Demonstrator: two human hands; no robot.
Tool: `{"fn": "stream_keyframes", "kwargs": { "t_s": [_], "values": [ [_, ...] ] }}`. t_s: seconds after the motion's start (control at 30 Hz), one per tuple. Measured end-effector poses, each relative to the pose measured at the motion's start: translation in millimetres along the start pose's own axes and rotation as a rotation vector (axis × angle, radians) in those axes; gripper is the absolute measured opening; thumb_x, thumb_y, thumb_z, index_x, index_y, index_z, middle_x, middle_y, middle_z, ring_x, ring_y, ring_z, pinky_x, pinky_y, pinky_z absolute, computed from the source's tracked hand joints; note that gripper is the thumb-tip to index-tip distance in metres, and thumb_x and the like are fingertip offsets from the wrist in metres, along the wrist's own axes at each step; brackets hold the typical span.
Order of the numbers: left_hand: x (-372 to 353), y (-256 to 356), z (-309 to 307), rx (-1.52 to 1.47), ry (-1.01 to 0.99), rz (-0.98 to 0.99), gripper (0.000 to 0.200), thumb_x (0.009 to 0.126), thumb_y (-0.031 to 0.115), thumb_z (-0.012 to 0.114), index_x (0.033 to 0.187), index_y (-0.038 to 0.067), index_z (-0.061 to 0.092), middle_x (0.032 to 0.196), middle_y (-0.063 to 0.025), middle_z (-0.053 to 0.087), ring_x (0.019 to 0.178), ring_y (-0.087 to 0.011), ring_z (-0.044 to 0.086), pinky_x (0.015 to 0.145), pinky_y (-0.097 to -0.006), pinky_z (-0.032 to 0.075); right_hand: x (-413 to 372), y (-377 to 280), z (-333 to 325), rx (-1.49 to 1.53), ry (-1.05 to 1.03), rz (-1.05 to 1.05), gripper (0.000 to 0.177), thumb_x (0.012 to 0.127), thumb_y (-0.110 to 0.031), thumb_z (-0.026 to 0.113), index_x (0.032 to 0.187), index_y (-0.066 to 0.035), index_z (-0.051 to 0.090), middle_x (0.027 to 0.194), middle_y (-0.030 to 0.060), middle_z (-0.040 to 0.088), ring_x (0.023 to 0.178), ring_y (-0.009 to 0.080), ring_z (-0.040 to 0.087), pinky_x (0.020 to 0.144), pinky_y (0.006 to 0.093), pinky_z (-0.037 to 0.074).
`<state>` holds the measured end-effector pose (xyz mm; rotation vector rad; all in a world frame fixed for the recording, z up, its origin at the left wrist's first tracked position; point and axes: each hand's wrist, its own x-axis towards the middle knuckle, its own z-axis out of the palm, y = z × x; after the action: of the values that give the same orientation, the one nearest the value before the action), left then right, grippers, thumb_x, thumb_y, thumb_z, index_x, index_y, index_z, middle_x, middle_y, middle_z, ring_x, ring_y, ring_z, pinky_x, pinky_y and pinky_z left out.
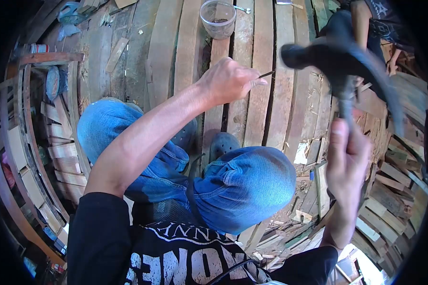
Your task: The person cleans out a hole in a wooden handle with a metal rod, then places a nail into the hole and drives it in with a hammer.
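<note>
My left hand (233,81) is closed above the wooden planks (260,116), with a thin dark nail (267,74) pinched between its fingertips and pointing right. On the right, my right hand (348,159) grips the handle of a claw hammer (333,59), which is raised and slightly blurred. The hammer's striking face points left, toward the nail, and its curved claw extends to the right. Hammer and nail are apart. Beyond my left hand, a clear plastic tub (218,19) with small dark items in its bottom stands on the planks.
Another person (387,23) is at the upper right, partly behind the hammer. Wood offcuts (390,199) are piled on the right. A wooden frame (52,58) stands at the left. My knees (252,183) are bent below my hands.
</note>
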<state>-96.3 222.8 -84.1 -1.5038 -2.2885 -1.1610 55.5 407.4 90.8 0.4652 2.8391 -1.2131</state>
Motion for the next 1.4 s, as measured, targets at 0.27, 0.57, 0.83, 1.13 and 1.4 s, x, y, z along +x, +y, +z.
{"fn": "stream_keyframes", "kwargs": {
  "t_s": [0.27,0.57,0.83,1.13,1.4],
  "values": [
    [-3,1,1,-0.017,-0.033,-0.043,0.035,0.089,0.023,0.067,0.061,0.006,0.056,0.049,-0.0107,0.055,0.046,-0.0257,0.062,0.043,-0.0361,0.049,2,-3,-2,0.067,0.053,0.028,0.038,0.103,-0.035,0.048,0.079,-0.006,0.056,0.056,-0.0095,0.037,0.049,-0.0003,0.032,0.043,0.0216,0.021],
    [-3,-1,5,-0.022,-0.016,-0.009,0.018,0.086,0.014,0.068,0.071,0.006,0.060,0.055,-0.0104,0.059,0.051,-0.0230,0.065,0.045,-0.0343,0.051,1,-2,0,-0.014,-0.007,0.024,0.037,0.100,-0.033,0.056,0.086,0.000,0.063,0.052,-0.0048,0.044,0.046,0.0059,0.038,0.043,0.0268,0.027],
    [-5,2,-2,-0.057,-0.058,-0.101,0.017,0.086,0.015,0.068,0.073,0.006,0.062,0.055,-0.0132,0.059,0.052,-0.0285,0.063,0.046,-0.0374,0.050,3,-1,11,-0.104,-0.070,0.090,0.035,0.101,-0.030,0.054,0.078,-0.005,0.057,0.054,-0.0084,0.038,0.050,0.0047,0.032,0.045,0.0268,0.026],
    [-9,3,1,-0.082,0.010,-0.087,0.006,0.085,0.014,0.069,0.081,0.009,0.069,0.064,-0.0128,0.065,0.057,-0.0274,0.066,0.049,-0.0373,0.052,-4,0,8,0.020,0.005,0.015,0.039,0.104,-0.031,0.047,0.075,-0.005,0.053,0.055,-0.0067,0.039,0.050,0.0030,0.035,0.045,0.0238,0.026],
    [-13,0,16,-0.130,0.108,-0.088,0.008,0.081,0.012,0.073,0.087,0.007,0.070,0.076,-0.0127,0.070,0.063,-0.0263,0.069,0.050,-0.0341,0.054,-6,4,0,0.175,0.131,-0.029,0.041,0.103,-0.035,0.048,0.073,-0.007,0.052,0.054,-0.0080,0.041,0.046,0.0006,0.033,0.043,0.0224,0.022]
  ]
}}
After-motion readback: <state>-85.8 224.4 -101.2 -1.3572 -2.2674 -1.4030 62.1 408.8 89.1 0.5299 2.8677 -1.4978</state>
